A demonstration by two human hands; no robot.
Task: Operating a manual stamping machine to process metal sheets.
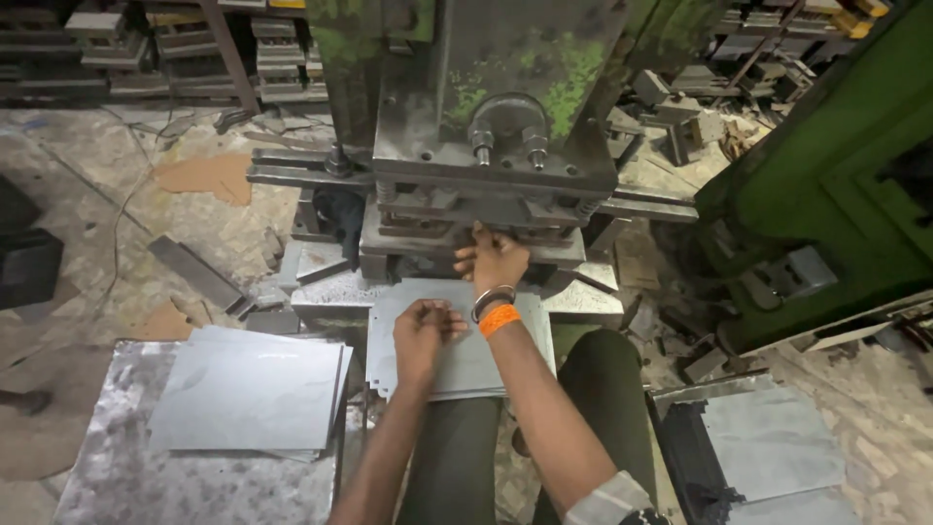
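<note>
Left hand (425,331) curls closed on the metal sheet (457,365); right hand (494,261), fingers loosely bent, touches the press die (466,233).

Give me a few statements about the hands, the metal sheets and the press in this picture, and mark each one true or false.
1. The right hand reaches into the gap of the press. True.
2. The left hand is lifting a sheet off the stack on the left. False: it rests on the sheets on the lap, apart from the left stack of sheets.
3. An orange band is on the right wrist. True.
4. The press is freshly painted red. False: it is dark metal with worn green paint.
5. More sheets lie in a tray on the right. True.
</note>
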